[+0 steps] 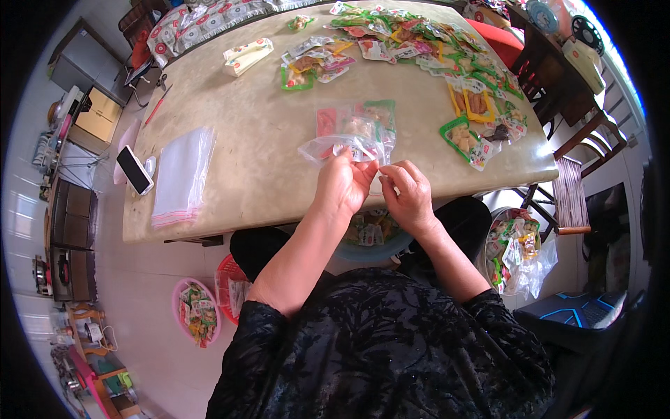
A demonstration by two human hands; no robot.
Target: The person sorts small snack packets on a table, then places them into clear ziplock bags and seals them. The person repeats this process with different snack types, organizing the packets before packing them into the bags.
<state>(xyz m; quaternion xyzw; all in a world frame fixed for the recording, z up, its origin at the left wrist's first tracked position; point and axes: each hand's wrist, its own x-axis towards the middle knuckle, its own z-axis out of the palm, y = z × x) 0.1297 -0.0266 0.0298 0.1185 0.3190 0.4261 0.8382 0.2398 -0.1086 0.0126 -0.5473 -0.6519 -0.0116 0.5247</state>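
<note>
Both hands meet at the near edge of the table (251, 178), at a clear plastic bag (340, 141) lying on it. Several small food packets (361, 125) show through the bag's film. My left hand (345, 180) grips the bag's near, open-looking edge, palm turned up. Close beside it, my right hand (408, 191) pinches the bag's right corner between thumb and fingers. Left of them lies a stack of empty clear zip bags (183, 178) with red-striped edges. Beyond the filled bag is a small group of packets (314, 60), and a large heap of packets (408, 36) spreads over the far right.
A phone (134, 170) leans at the left table edge. A tissue pack (248, 56), a red pen-like thing (158, 105) and scissors (162, 81) lie farther back. Packets fill a pink basket (175, 309), a blue basin (361, 254) below the table and a container (487, 251) at right.
</note>
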